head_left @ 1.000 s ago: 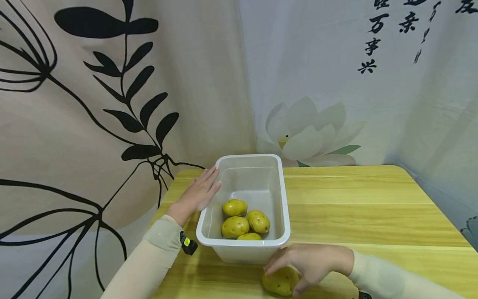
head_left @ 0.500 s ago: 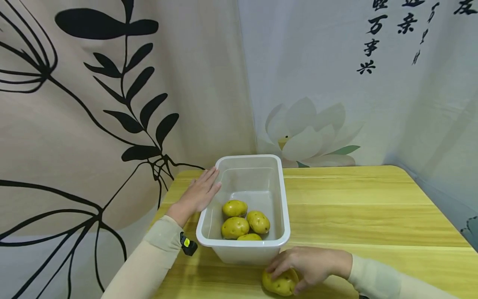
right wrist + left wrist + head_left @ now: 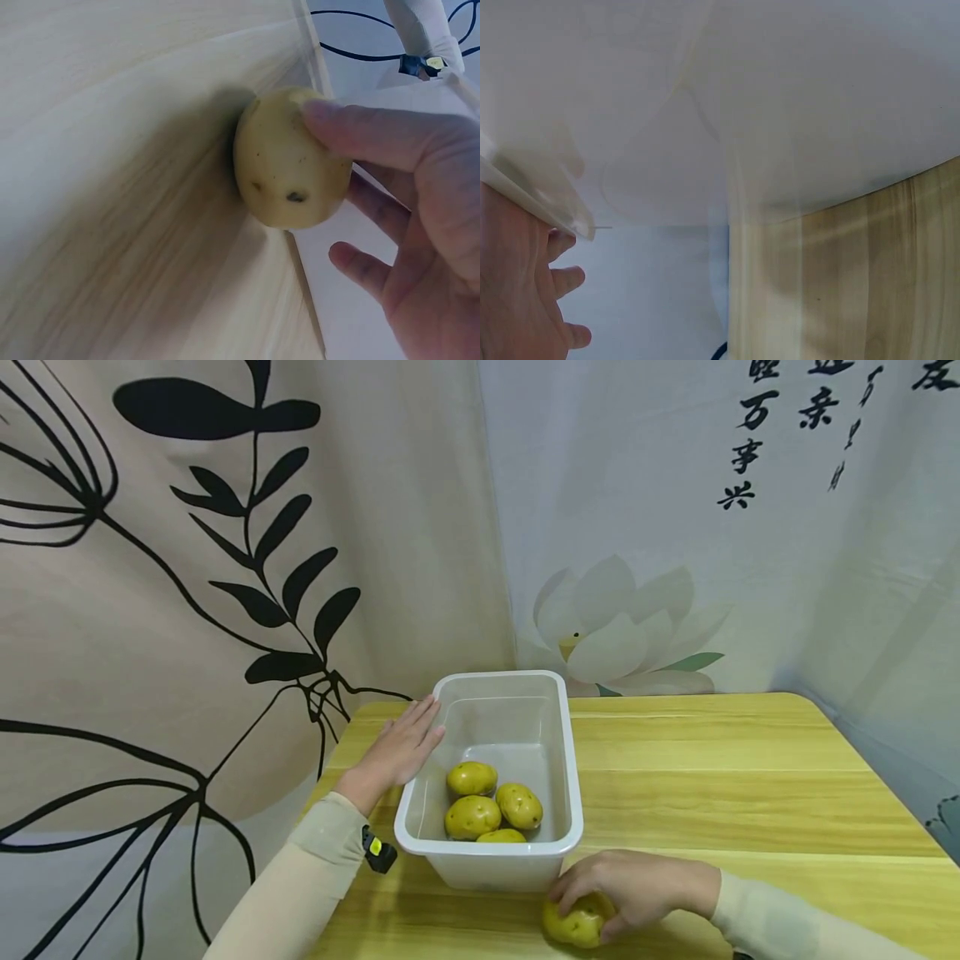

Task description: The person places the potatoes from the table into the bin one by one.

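A white plastic bin (image 3: 502, 850) stands on the wooden table with several potatoes (image 3: 472, 817) in its near half. My left hand (image 3: 397, 750) lies with straight fingers along the bin's left rim; the left wrist view shows its fingers (image 3: 568, 281) beside the bin wall. In front of the bin, my right hand (image 3: 630, 889) grips another potato (image 3: 576, 922) low at the table top. In the right wrist view the thumb presses one side of this potato (image 3: 289, 161), which has a dark spot, and other fingers are partly hidden behind it.
The wooden table (image 3: 750, 777) stretches away to the right of the bin. Behind it hangs a pale curtain (image 3: 630, 527) with printed plants and writing. A black wrist device (image 3: 378, 852) sits on the left sleeve.
My right hand has closed round the potato in front of the bin and shifted it slightly to the right. The left hand and the bin have stayed in place.
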### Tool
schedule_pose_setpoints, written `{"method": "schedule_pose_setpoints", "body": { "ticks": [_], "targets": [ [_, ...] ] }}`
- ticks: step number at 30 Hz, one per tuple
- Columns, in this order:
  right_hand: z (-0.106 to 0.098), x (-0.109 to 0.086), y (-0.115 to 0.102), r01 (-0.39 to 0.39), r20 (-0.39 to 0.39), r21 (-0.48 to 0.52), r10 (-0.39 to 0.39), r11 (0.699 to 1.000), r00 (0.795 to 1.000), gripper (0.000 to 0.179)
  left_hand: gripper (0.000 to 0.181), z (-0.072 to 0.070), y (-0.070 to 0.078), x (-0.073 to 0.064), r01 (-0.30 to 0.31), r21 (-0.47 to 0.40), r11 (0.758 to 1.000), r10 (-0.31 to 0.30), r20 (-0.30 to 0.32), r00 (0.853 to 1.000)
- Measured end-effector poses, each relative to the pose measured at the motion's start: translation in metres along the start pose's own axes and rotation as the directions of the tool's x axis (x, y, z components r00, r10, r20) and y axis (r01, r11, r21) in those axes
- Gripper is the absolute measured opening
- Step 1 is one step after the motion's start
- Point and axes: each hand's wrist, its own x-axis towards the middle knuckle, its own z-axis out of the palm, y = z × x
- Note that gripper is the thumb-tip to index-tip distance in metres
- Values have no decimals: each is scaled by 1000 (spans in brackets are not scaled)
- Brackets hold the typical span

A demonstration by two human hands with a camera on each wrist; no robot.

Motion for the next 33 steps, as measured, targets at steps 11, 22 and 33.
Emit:
{"method": "schedule_pose_setpoints", "body": {
  "ticks": [11, 22, 33],
  "targets": [
    [-5, -8, 2, 7, -3, -33, -7, 999, 1000, 70, 66, 0, 0, 0, -3, -1, 1000, 3, -6, 1000],
    [-7, -15, 1, -141, -14, -45, 141, 989, 990, 69, 65, -1, 1, 0, -5, -4, 1000, 5, -3, 1000],
    [12, -10, 5, -264, -44, -36, 263, 964, 964, 80, 65, 0, 0, 2, -10, 1, 1000, 10, -5, 1000]
  ]
}}
